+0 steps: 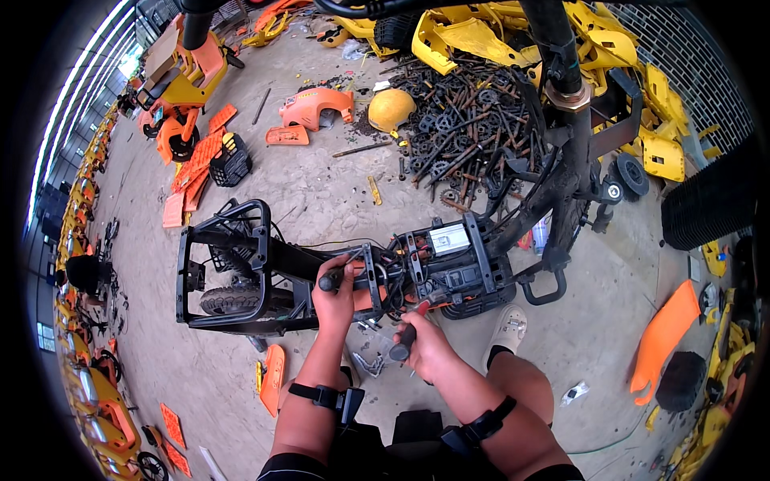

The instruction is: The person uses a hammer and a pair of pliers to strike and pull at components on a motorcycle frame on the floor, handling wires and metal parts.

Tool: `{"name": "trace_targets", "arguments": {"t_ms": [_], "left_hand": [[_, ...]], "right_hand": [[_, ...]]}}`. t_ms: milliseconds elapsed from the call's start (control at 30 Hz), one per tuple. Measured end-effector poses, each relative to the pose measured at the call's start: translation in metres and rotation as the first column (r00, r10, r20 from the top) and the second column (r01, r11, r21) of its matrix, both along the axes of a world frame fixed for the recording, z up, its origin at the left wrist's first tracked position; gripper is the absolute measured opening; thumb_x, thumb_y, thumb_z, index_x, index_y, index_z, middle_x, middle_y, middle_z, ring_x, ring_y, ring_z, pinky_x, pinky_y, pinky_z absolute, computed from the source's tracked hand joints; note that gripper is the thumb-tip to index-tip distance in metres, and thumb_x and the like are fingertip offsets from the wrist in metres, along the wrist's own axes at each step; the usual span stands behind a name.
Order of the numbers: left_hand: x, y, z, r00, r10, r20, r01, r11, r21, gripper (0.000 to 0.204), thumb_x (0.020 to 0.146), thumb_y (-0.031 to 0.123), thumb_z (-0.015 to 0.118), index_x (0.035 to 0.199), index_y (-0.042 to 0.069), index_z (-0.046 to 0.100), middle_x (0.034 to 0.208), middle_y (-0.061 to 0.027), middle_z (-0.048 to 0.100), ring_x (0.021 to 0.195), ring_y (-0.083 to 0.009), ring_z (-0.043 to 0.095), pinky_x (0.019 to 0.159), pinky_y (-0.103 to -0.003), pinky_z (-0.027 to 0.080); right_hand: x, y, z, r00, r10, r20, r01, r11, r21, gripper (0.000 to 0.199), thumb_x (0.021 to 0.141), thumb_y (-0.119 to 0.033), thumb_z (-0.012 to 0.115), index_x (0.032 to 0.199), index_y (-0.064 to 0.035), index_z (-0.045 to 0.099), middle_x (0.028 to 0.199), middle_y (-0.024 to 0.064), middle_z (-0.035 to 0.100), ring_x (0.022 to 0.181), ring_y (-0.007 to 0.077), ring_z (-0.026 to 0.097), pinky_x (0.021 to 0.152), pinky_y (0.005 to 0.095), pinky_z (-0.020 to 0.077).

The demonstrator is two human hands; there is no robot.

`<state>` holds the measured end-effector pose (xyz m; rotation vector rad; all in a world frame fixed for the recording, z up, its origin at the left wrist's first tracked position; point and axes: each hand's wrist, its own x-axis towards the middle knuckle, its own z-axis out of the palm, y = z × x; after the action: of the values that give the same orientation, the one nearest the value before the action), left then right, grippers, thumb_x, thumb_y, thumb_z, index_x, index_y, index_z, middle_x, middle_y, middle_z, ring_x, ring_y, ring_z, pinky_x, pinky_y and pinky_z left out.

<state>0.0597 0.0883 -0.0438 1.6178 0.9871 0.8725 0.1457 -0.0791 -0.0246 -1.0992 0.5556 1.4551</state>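
Observation:
A stripped black scooter frame (265, 264) lies across in front of me, its wheel (245, 301) at the left end. My left hand (334, 298) is closed around a black-handled screwdriver (330, 280) over the middle of the frame. Closed on a second screwdriver (403, 343) with a red-and-black handle, my right hand (427, 346) is at the frame's near side; its tip is hard to make out among the parts. Between and beyond the hands run black cables (393, 276). To their right sit a silver box (449, 239) and a black controller-like unit (459, 279).
Beyond the frame lies a heap of rusty metal parts (473, 120), with yellow panels (465, 40) behind it. A yellow helmet-like shell (391, 110) and orange panels (317, 107) lie on the floor. An upright dark post (565, 80) rises at right. Scooters (104, 401) line the left.

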Motion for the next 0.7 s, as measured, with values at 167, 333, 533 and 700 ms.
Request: {"name": "trace_targets", "arguments": {"t_ms": [167,333,533,700], "left_hand": [[0.0004,0.0013,-0.0037,1.000,0.003,0.008,-0.003,1.000,0.018,0.024,0.099,0.015,0.071,0.119,0.002,0.066,0.113,-0.0082,0.070,0.103,-0.0149,0.064,0.092,-0.030,0.051],[0.0000,0.0019,-0.0026,1.000,0.004,0.008,-0.004,1.000,0.007,0.022,0.099,0.013,0.070,0.117,0.002,0.067,0.114,-0.0084,0.070,0.104,-0.0155,0.064,0.093,-0.030,0.051],[0.0014,0.0018,-0.0024,1.000,0.018,0.009,-0.018,1.000,0.012,0.022,0.098,0.014,0.071,0.117,0.002,0.067,0.112,-0.0082,0.071,0.102,-0.0146,0.064,0.092,-0.030,0.051],[0.0027,0.0017,-0.0009,0.999,0.023,0.026,-0.023,1.000,0.013,0.022,0.098,0.014,0.071,0.116,0.002,0.067,0.111,-0.0078,0.071,0.101,-0.0143,0.064,0.091,-0.029,0.051]], "right_hand": [[0.0013,-0.0022,-0.0060,0.999,0.012,-0.046,-0.011,1.000,0.017,0.021,0.092,-0.032,0.068,0.105,-0.0187,0.058,0.089,-0.0039,0.060,0.081,0.0147,0.064,0.071,0.0388,0.0483],[0.0015,-0.0023,-0.0062,0.999,0.014,-0.045,-0.013,1.000,0.023,0.021,0.092,-0.031,0.068,0.106,-0.0193,0.058,0.089,-0.0039,0.060,0.080,0.0147,0.064,0.070,0.0389,0.0482],[0.0021,-0.0008,-0.0069,0.999,0.008,-0.043,-0.007,1.000,0.023,0.021,0.092,-0.031,0.067,0.106,-0.0187,0.058,0.089,-0.0037,0.059,0.081,0.0156,0.064,0.070,0.0389,0.0486],[0.0016,0.0021,-0.0034,1.000,-0.004,-0.026,0.004,1.000,0.013,0.023,0.093,-0.034,0.066,0.103,-0.0158,0.057,0.085,-0.0008,0.061,0.075,0.0163,0.063,0.063,0.0365,0.0482]]}}
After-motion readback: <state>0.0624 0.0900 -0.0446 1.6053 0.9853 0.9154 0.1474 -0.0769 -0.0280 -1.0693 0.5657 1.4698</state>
